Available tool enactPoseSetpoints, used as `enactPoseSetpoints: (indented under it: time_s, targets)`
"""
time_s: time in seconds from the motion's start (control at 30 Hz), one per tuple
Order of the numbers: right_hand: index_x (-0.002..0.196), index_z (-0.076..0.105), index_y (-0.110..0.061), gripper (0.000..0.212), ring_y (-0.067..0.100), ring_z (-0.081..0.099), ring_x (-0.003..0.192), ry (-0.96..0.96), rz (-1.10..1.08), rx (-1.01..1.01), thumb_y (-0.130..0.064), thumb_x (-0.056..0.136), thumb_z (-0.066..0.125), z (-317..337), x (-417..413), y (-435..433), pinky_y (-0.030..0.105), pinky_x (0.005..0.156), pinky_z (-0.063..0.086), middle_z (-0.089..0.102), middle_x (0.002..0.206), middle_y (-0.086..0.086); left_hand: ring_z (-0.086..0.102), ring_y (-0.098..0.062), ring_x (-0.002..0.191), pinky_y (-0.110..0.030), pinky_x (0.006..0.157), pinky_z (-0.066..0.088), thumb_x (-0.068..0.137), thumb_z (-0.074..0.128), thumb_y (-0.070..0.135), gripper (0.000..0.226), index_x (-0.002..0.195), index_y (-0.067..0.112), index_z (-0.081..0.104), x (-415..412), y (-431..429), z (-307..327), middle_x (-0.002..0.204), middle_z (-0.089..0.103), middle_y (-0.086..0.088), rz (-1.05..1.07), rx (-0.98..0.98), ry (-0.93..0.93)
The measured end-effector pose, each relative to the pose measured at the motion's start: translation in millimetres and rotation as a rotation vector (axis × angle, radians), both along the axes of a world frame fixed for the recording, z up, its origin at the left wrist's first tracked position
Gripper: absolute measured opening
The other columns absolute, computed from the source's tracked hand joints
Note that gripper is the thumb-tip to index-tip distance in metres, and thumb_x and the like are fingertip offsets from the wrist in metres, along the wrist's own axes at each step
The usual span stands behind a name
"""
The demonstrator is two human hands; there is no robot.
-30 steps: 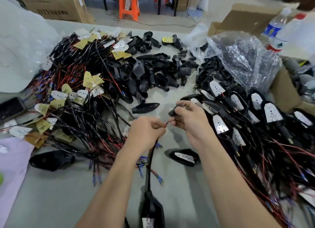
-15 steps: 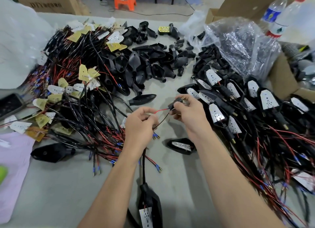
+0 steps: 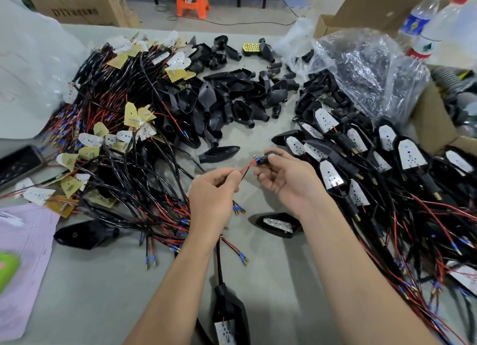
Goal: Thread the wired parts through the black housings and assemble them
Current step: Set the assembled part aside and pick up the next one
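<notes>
My left hand (image 3: pixel 213 195) pinches a thin red and black wire pair (image 3: pixel 245 167) at the table's middle. My right hand (image 3: pixel 286 175) holds a small black sleeve part (image 3: pixel 267 156), and the wire ends with a blue tip poke out of it on the left. The black cable runs down from my left hand to a black housing with a white LED board (image 3: pixel 228 316) near the bottom edge. Loose empty black housings (image 3: pixel 232 96) are heaped beyond my hands. One finished housing (image 3: pixel 278 224) lies under my right wrist.
A tangle of wired LED boards (image 3: pixel 116 143) covers the left side, and assembled units with cables (image 3: pixel 387 169) fill the right. A clear plastic bag (image 3: pixel 361 68), water bottles (image 3: pixel 423 19) and cardboard boxes (image 3: pixel 77 6) stand at the back. Pink paper (image 3: pixel 23 254) lies at the left.
My hands have drawn apart a little and the red and black wires now stretch between them. The blue wire tip has come out of the small black part.
</notes>
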State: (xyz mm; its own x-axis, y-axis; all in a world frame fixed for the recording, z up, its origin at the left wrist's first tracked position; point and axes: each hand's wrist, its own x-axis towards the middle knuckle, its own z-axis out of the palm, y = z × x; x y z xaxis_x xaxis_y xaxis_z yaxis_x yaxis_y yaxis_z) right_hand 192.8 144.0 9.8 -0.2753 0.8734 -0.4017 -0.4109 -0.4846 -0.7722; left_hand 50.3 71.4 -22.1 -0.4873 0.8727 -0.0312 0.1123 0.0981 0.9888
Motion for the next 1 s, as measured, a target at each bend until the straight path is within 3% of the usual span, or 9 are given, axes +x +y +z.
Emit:
enactPoseSetpoints:
  time_s: [0.1,0.43,0.67,1.0]
  targets:
    - [0.103,0.061,-0.006,0.018,0.025,0.071,0.062,0.042,0.003,-0.003,0.001,0.104,0.044,5.2,4.6,3.4,0.028,0.056,0.059,0.072,0.075,0.014,0.057,-0.004,0.057,-0.018,0.054,0.046,0.083,0.067,0.039,0.014,0.077,0.046,0.077,-0.4,-0.9,-0.9,0.065,0.07,0.007,0.018,-0.006,0.009]
    - [0.112,0.059,-0.008,0.019,0.026,0.07,0.069,-0.005,0.061,0.096,0.001,0.103,0.044,14.9,10.8,9.8,0.03,0.064,0.059,0.072,0.089,0.019,0.057,-0.001,0.055,-0.012,0.053,0.043,0.087,0.073,0.034,0.016,0.076,0.043,0.078,1.1,0.7,-2.9,0.061,0.069,0.009,0.032,-0.034,-0.006]
    - [0.11,0.061,-0.013,0.021,0.019,0.067,0.068,-0.182,0.142,0.217,0.001,0.101,0.048,19.2,10.4,11.4,0.026,0.065,0.054,0.072,0.092,0.016,0.056,-0.006,0.057,-0.015,0.052,0.043,0.084,0.07,0.033,0.015,0.075,0.042,0.078,0.3,-0.5,0.4,0.066,0.071,0.003,0.043,-0.039,-0.038]
    - [0.112,0.065,-0.014,0.027,0.021,0.068,0.071,-0.24,0.215,0.264,0.004,0.1,0.048,21.2,13.7,8.0,0.028,0.069,0.055,0.073,0.098,0.017,0.054,-0.006,0.056,-0.018,0.051,0.042,0.088,0.072,0.031,0.017,0.076,0.04,0.078,2.4,-2.4,4.6,0.064,0.07,0.008,0.048,-0.06,-0.028]
